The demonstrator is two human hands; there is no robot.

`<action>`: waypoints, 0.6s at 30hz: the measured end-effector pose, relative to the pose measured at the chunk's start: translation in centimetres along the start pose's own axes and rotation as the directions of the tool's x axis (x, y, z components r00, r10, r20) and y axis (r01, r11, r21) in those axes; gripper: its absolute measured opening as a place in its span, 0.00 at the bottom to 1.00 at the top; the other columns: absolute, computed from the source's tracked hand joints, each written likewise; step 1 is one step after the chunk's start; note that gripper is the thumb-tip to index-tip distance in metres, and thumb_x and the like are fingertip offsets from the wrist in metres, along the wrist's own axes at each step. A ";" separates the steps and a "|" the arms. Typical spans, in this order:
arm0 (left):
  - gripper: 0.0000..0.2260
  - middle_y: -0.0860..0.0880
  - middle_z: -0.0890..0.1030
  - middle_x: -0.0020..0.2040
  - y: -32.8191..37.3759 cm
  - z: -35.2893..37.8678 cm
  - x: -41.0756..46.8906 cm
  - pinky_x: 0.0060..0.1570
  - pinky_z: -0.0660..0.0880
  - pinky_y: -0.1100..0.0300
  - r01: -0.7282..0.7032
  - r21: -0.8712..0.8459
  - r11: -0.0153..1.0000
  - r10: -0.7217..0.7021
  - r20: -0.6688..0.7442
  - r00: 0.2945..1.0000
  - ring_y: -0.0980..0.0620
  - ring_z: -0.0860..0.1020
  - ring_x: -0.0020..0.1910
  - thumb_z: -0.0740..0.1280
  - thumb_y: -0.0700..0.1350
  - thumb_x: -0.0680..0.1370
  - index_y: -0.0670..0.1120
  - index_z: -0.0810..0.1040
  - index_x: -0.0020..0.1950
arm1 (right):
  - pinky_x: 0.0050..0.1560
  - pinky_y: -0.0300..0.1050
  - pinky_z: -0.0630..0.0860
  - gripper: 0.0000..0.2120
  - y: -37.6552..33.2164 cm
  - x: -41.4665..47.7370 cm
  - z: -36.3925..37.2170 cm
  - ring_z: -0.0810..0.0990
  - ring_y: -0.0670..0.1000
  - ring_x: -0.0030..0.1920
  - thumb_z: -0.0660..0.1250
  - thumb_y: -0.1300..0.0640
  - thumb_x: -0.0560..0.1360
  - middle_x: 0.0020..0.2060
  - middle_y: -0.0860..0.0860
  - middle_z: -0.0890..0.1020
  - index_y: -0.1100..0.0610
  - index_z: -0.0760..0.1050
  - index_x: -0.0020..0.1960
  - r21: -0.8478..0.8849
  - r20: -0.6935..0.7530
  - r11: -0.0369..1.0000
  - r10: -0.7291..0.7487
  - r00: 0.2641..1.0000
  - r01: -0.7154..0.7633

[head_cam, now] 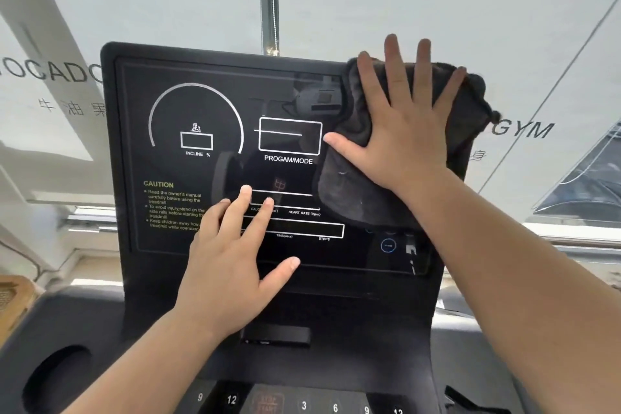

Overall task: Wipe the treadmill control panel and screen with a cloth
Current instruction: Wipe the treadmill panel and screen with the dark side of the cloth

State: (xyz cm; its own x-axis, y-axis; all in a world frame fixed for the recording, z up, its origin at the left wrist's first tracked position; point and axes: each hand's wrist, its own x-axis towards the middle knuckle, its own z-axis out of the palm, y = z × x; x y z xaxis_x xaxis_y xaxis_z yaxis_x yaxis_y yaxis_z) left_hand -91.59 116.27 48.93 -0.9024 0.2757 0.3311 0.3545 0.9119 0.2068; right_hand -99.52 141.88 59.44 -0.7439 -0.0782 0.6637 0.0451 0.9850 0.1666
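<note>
We pressed our right hand [408, 131], fingers spread flat, on a dark brown fuzzy cloth [353, 185] against the upper right corner of the treadmill's glossy black display screen [188, 104]. Our left hand [232, 262] lay open, fingertips touching the screen's lower middle, above the dark control panel [302, 405] with its numbered buttons.
</note>
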 end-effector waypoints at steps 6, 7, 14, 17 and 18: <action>0.40 0.44 0.61 0.81 0.1 0.0 0.0 0.66 0.72 0.37 0.008 0.016 1.000 -0.008 0.008 1.000 0.40 0.61 0.75 0.55 0.72 0.74 0.51 0.65 0.80 | 0.73 0.81 0.42 0.45 -5.1 -2.2 1.5 0.45 0.66 0.83 0.53 0.24 0.76 0.84 0.53 0.49 0.47 0.51 0.84 0.013 -0.028 0.989 -0.147 0.989 0.147; 0.40 0.44 0.61 0.81 0.0 0.0 0.0 0.66 0.72 0.38 0.007 0.021 1.000 -0.007 0.008 1.000 0.40 0.61 0.75 0.55 0.72 0.74 0.51 0.65 0.80 | 0.74 0.80 0.43 0.43 -5.6 -3.6 2.1 0.47 0.65 0.83 0.56 0.26 0.76 0.84 0.53 0.51 0.46 0.53 0.84 0.024 -0.041 0.974 -0.223 0.974 0.224; 0.40 0.44 0.62 0.80 -0.3 0.2 -0.1 0.66 0.72 0.37 -0.014 0.016 1.000 0.014 -0.011 1.000 0.38 0.63 0.74 0.56 0.72 0.74 0.50 0.66 0.79 | 0.76 0.76 0.48 0.41 -0.9 -11.3 4.8 0.57 0.60 0.82 0.65 0.28 0.73 0.81 0.50 0.63 0.44 0.64 0.80 0.038 -0.097 0.861 -0.502 0.859 0.507; 0.40 0.44 0.62 0.80 -0.4 0.3 -0.1 0.64 0.73 0.37 -0.016 0.012 1.000 0.017 -0.021 1.000 0.39 0.63 0.75 0.56 0.72 0.74 0.50 0.66 0.79 | 0.76 0.76 0.46 0.43 3.4 -9.2 3.4 0.56 0.63 0.82 0.65 0.27 0.72 0.82 0.51 0.62 0.44 0.62 0.81 0.015 -0.106 0.956 -0.288 0.952 0.291; 0.40 0.44 0.62 0.80 -0.4 0.3 -0.1 0.64 0.73 0.37 -0.016 0.016 1.000 0.017 -0.024 1.000 0.39 0.63 0.75 0.56 0.72 0.74 0.50 0.66 0.79 | 0.76 0.76 0.45 0.43 4.3 -8.3 2.9 0.53 0.63 0.82 0.64 0.26 0.72 0.83 0.51 0.59 0.45 0.60 0.82 0.015 -0.090 0.983 -0.179 0.980 0.182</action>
State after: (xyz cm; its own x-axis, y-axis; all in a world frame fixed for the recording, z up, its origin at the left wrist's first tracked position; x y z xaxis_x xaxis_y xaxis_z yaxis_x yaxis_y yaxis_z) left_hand -91.73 115.98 48.50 -0.8903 0.2835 0.3564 0.3652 0.9120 0.1867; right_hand -95.09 147.18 52.54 -0.6765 -0.2673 0.6862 -0.1010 0.9567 0.2731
